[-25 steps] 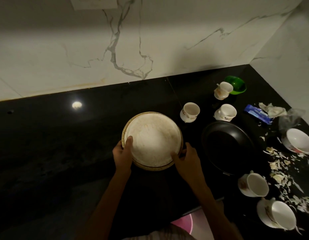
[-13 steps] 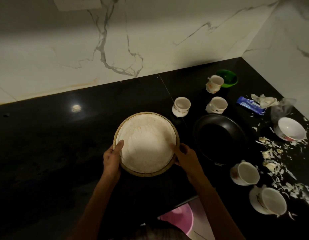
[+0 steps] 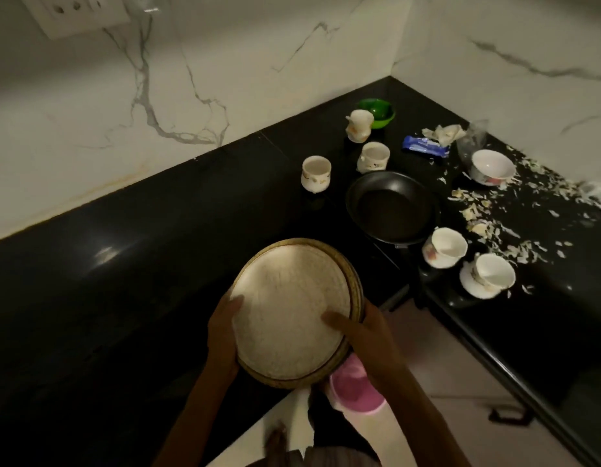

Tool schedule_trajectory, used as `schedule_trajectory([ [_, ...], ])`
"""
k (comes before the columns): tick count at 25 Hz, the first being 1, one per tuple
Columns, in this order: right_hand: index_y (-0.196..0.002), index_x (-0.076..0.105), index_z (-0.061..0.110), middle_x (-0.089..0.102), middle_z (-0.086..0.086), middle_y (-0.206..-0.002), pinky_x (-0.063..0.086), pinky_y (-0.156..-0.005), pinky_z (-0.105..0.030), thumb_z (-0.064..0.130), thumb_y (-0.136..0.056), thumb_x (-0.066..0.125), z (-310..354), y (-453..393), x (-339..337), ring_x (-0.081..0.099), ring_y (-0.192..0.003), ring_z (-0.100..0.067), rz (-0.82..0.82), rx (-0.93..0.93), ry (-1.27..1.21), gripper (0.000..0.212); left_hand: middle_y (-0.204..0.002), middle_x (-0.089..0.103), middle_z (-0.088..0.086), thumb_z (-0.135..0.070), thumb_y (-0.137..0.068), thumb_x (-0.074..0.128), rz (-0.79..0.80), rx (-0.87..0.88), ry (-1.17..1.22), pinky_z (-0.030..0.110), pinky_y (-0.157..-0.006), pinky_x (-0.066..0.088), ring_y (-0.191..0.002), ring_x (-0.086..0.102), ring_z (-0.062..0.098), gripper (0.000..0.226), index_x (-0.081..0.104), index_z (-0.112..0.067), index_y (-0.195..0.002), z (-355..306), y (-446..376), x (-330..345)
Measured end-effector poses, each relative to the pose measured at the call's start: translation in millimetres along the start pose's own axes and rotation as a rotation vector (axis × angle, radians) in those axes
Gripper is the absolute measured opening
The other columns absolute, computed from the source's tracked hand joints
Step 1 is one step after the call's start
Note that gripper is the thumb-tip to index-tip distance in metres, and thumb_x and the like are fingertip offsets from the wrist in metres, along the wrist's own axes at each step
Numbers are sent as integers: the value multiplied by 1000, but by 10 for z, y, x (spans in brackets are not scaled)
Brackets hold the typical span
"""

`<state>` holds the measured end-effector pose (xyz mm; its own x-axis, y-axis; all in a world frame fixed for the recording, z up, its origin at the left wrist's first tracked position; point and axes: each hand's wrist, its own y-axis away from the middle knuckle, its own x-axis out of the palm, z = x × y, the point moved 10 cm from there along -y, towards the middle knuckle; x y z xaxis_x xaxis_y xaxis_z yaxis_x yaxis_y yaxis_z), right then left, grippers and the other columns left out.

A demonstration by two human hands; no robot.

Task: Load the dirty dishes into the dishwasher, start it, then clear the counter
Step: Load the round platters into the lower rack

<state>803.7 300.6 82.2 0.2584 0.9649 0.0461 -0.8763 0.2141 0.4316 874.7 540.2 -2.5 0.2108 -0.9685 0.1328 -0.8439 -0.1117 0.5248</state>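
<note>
- Centre of the frame, low down: a person holds a stack of round plates, a pale one on top with gold-brown rims showing beneath, tilted a little and partly out past the edge of the black bench.
- The left hand grips the stack's left rim, thumb lying over the top face. The right hand grips the right rim, its thumb also on the top plate. Holding from both sides, I judge, keeps the stack from sliding apart while it is carried.
- Below the plates, a pink round container shows on the pale floor.
- Right of centre on the bench sits a dark frying pan, with white cups around it: one to its left, two above, two more at its lower right.
- Upper right: a green bowl, a blue wrapper, a white bowl, and pale scraps scattered over the bench.
- These dishes are not yet loaded; no dishwasher is in sight.
</note>
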Motion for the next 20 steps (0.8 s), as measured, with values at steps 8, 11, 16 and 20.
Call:
schedule_trajectory([
  [8, -105, 53, 35, 65, 5, -98, 59, -62, -28, 18, -79, 76, 92, 1260, -225, 67, -78, -7, -319, -139, 166, 39, -118, 66, -5, -49, -93, 56, 247, 95, -186, 48, -92, 52, -111, 62, 19, 31, 62, -35, -120, 305, 816, 188],
  [11, -93, 53, 39, 65, 5, -83, 58, -58, -43, 38, -74, 75, 273, 1682, -355, 66, -69, -16, -412, -208, 246, 29, -111, 66, -6, -57, -82, 58, 350, 6, -201, 40, -80, 53, -102, 63, 16, 32, 61, -40, -110, 473, 1132, 418],
  [16, -110, 56, 35, 67, 14, -93, 57, -61, -31, 62, -81, 57, 293, 2304, -386, 67, -79, -10, -251, -279, 232, 40, -120, 66, 9, -61, -82, 63, 434, -163, -126, 57, -92, 50, -114, 60, 34, 52, 61, -26, -121, 1029, 1607, 579],
  [20, -121, 55, 35, 64, 9, -94, 54, -61, -23, 69, -85, 43, 15, 2733, -585, 65, -79, -5, -257, -237, 310, 50, -120, 67, 9, -73, -67, 67, 472, -129, -193, 60, -95, 49, -112, 63, 33, 70, 64, -28, -121, 1365, 2047, 685],
])
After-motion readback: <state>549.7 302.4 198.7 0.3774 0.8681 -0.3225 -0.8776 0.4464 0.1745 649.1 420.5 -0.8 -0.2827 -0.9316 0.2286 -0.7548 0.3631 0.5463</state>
